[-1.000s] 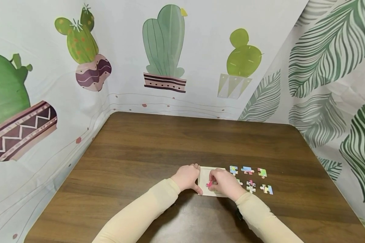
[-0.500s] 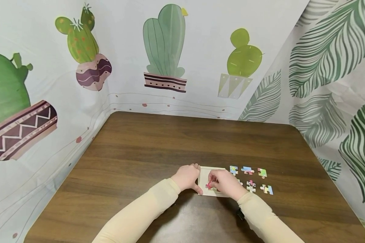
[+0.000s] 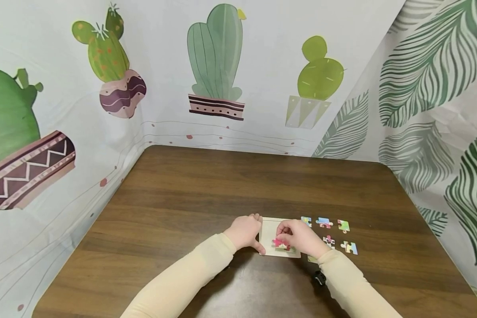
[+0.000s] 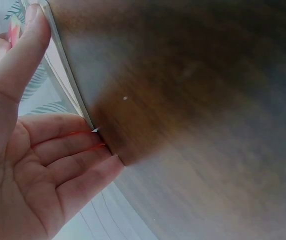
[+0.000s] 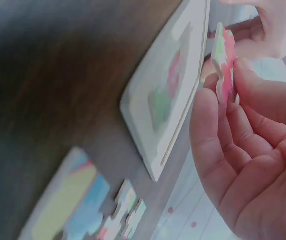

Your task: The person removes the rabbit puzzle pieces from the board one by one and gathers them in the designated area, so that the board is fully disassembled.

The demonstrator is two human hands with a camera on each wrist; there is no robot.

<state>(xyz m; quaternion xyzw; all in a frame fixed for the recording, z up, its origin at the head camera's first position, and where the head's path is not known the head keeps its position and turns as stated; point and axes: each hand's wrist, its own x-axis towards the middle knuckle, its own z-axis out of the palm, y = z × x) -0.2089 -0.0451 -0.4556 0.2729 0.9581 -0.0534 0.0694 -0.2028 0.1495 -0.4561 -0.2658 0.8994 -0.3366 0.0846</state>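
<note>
A shallow light wooden puzzle tray (image 3: pixel 267 229) lies on the table. My left hand (image 3: pixel 244 232) rests along its left edge, fingers near the far corner and thumb at the near one. In the left wrist view the left hand's fingers (image 4: pixel 75 155) are straight, their tips touching the rim. Over the tray, my right hand (image 3: pixel 300 237) pinches a pink jigsaw piece (image 5: pixel 226 67) between thumb and fingers. The right wrist view shows that piece tilted on edge, apart from the tray. Pink-and-green puzzle picture (image 5: pixel 170 90) shows inside the tray, somewhat blurred.
Several loose jigsaw pieces lie right of the tray, among them a blue-and-red one (image 3: pixel 323 222), a green one (image 3: pixel 343 225) and a yellow-and-blue one (image 3: pixel 349 247). The right forearm partly covers another piece (image 3: pixel 312 259). Printed cloth (image 3: pixel 262 132) hangs behind the wooden table (image 3: pixel 206 185).
My right hand has shifted slightly right over the tray, still pinching the pink piece, and more pink picture shows beneath it. The left hand has stayed at the tray's edge.
</note>
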